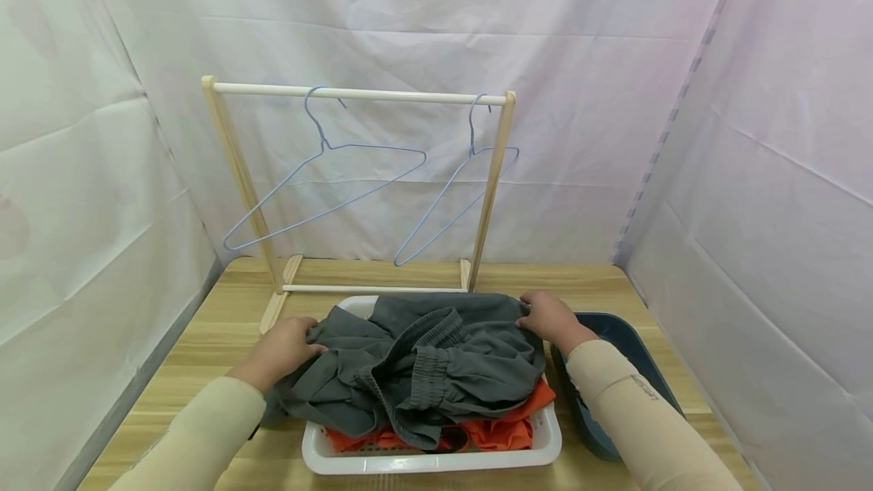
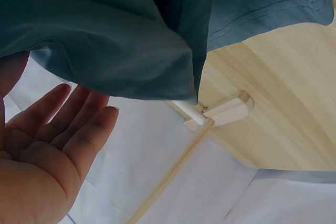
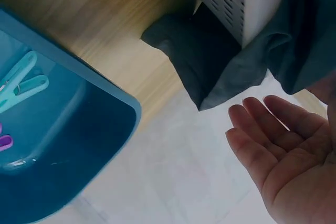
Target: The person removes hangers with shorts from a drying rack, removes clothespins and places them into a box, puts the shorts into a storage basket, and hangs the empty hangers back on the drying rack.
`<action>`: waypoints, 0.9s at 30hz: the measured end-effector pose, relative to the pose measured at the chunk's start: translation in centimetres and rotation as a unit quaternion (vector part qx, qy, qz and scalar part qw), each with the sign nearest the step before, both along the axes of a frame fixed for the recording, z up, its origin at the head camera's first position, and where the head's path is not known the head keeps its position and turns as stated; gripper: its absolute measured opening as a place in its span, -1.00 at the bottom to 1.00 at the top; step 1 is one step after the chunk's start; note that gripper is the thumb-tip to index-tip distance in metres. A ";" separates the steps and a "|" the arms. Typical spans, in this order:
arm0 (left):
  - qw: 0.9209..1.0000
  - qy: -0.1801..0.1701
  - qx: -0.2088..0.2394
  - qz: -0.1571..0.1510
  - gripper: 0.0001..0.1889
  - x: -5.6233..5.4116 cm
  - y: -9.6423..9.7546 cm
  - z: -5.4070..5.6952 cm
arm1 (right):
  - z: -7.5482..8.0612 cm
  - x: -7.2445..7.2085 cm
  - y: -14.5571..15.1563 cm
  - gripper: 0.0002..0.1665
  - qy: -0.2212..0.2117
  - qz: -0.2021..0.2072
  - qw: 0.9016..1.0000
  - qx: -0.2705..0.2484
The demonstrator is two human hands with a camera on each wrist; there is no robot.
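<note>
A pair of dark grey pants (image 1: 470,370) with a gathered elastic waistband lies bunched over a white plastic basket (image 1: 436,464). My left hand (image 1: 283,351) pinches the cloth at the left side; in the left wrist view the other fingers (image 2: 92,135) extend below the draping fabric. At the far right corner, my right hand (image 1: 554,318) pinches the pants, its remaining fingers (image 3: 257,150) loosely extended in the right wrist view. Orange-red clothing (image 1: 501,430) shows beneath the pants inside the basket. Both thumb contacts are partly hidden by cloth or frame edge.
Behind the basket stands a wooden rack (image 1: 239,165) with two blue wire hangers (image 1: 371,145) on its white rail. Right of the basket, a dark blue tub (image 1: 641,354) holds turquoise (image 3: 23,85) and purple clothespins (image 3: 5,141). White curtains (image 1: 764,173) surround the wooden table (image 1: 184,370).
</note>
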State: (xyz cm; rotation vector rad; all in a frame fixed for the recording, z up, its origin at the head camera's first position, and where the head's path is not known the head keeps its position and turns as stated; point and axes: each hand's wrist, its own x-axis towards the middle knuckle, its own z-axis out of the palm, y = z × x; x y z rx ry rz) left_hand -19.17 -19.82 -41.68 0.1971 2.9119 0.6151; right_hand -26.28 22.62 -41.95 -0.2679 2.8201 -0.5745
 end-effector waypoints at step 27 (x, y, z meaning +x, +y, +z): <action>0.998 -0.026 0.063 0.005 -0.63 -1.9 0.4 -1.7 | -1.6 -1.2 -0.5 -0.70 -0.016 -0.016 1.000 -0.017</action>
